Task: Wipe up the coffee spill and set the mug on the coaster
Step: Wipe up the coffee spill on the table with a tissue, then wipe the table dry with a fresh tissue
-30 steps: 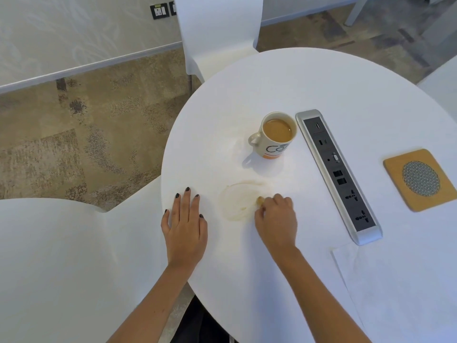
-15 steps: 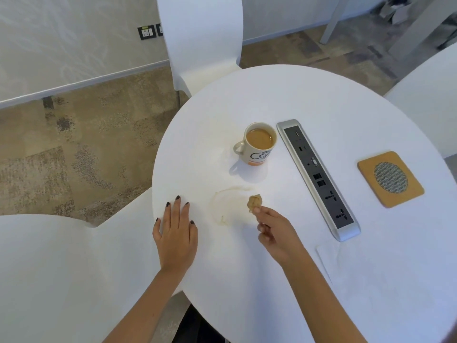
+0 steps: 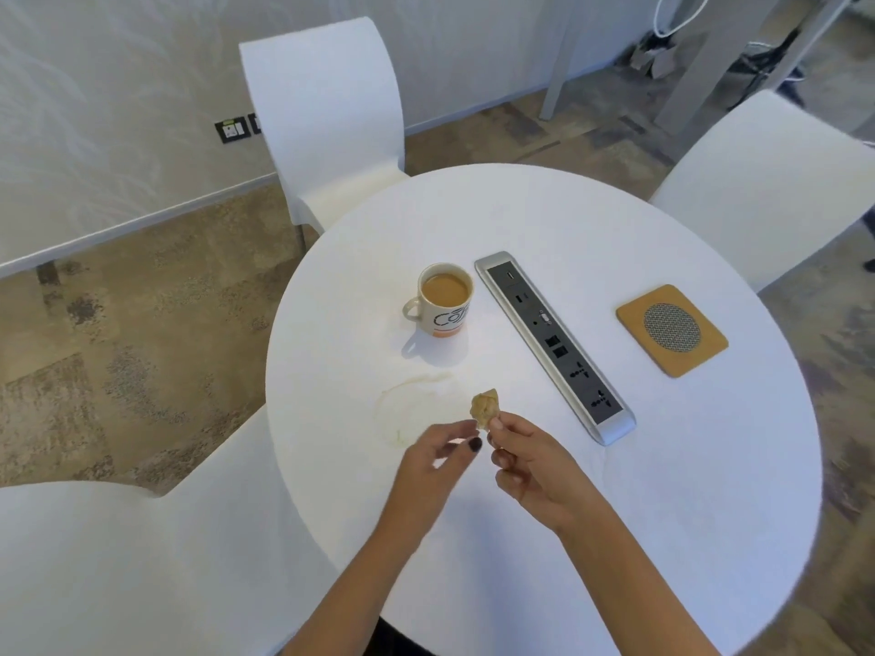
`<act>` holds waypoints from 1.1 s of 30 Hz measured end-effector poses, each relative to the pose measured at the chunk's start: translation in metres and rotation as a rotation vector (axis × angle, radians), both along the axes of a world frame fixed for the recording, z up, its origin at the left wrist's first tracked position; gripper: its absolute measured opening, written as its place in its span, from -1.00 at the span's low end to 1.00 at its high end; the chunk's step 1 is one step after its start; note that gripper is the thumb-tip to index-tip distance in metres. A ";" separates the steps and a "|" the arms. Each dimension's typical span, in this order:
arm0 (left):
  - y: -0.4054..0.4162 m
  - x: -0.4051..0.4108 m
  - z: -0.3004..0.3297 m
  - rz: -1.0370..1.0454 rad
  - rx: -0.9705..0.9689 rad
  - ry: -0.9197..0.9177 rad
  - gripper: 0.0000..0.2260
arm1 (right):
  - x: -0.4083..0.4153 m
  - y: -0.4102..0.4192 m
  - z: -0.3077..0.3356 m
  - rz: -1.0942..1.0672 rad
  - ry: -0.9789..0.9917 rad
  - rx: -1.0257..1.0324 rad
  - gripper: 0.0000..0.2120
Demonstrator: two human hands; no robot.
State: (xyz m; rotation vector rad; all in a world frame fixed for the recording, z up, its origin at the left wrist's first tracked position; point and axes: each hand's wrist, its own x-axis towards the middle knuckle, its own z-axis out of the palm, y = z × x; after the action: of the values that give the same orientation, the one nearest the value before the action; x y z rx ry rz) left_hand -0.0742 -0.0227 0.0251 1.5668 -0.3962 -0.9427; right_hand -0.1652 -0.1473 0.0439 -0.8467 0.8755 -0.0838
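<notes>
A white mug (image 3: 445, 300) full of milky coffee stands on the round white table (image 3: 592, 490), left of the power strip. A faint ring of coffee spill (image 3: 407, 400) lies in front of the mug. My right hand (image 3: 530, 461) pinches a small crumpled, coffee-stained tissue (image 3: 485, 407), lifted just right of the spill. My left hand (image 3: 435, 461) hovers beside it, fingers apart, holding nothing. The square cork coaster (image 3: 671, 330) with a round mesh centre lies at the table's right side, bare.
A silver and black power strip (image 3: 554, 343) runs diagonally between mug and coaster. White chairs stand at the back (image 3: 326, 120), at the right (image 3: 767, 182) and at the near left (image 3: 118, 561). Patterned carpet surrounds the table.
My right hand lifted the stained tissue off the spill. My left hand left the table edge and moved right, close to the tissue. The view shifted back and up.
</notes>
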 end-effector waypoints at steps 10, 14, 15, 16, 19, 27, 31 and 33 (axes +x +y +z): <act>-0.024 -0.041 0.004 0.170 -0.059 0.252 -0.85 | -0.033 -0.002 0.011 0.042 0.073 -0.209 -0.90; -0.032 -0.057 -0.003 0.247 -0.048 0.308 -0.90 | -0.046 -0.007 0.009 0.032 0.096 -0.255 -0.91; -0.034 -0.062 -0.006 0.255 -0.046 0.324 -0.90 | -0.051 -0.009 0.008 0.042 0.109 -0.273 -0.91; -0.035 -0.066 -0.008 0.263 -0.045 0.337 -0.91 | -0.055 -0.011 0.007 0.058 0.127 -0.299 -0.90; -0.039 -0.074 -0.019 0.317 -0.010 0.349 -0.93 | -0.073 -0.029 -0.003 0.058 0.228 -0.439 -0.90; -0.022 -0.081 -0.060 0.361 0.089 0.264 -0.90 | -0.161 -0.134 -0.053 0.003 0.782 -1.144 -0.67; -0.017 -0.083 -0.071 0.351 0.062 0.242 -0.89 | -0.189 -0.164 -0.066 0.140 1.011 -1.169 -0.61; -0.018 -0.086 -0.073 0.327 0.046 0.225 -0.88 | -0.192 -0.170 -0.068 0.264 1.140 -1.137 -0.61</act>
State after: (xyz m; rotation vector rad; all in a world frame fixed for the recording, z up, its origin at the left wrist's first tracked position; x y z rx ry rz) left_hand -0.1604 -0.0403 -0.0482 1.4908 0.0415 -0.8636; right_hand -0.3569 -0.3176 -0.0244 -2.1678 1.8100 0.1819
